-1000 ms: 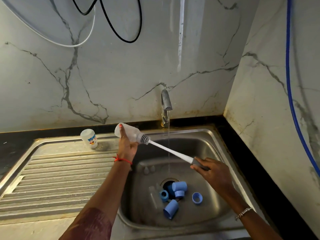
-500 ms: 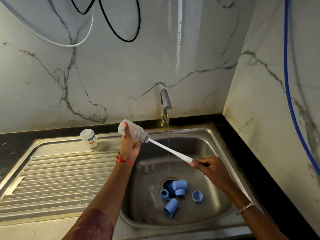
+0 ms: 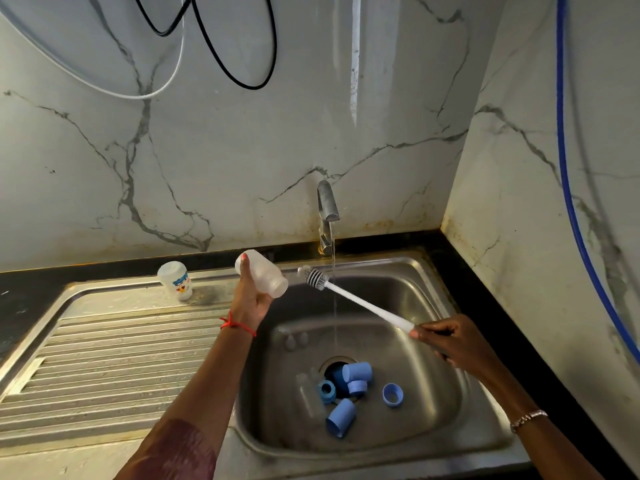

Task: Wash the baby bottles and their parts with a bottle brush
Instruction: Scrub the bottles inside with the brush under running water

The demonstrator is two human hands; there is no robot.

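The left hand grips a clear baby bottle above the left edge of the sink, fingers curled round its body. The bottle lies tilted across the top of the hand: its base points up and left, where 1 fingertip with a painted nail rests, and its open mouth sticks out past the hand to the right and slightly down.

The right hand is closed round the lower end of the bottle brush, over the right half of the basin. The white shaft runs up and left from the fingers, so the bristle head sits well apart from that hand and just beside the bottle's mouth, with a small gap between them.

Water runs from the tap in a thin stream that crosses the shaft just right of the bristles.

On the basin floor, around the drain, lie 2 blue caps and several blue rings; something clear lies beside them, too faint to name. A second bottle with a printed label stands on the ribbed draining board, well left of the left hand. A red thread circles the left wrist and a bracelet the right
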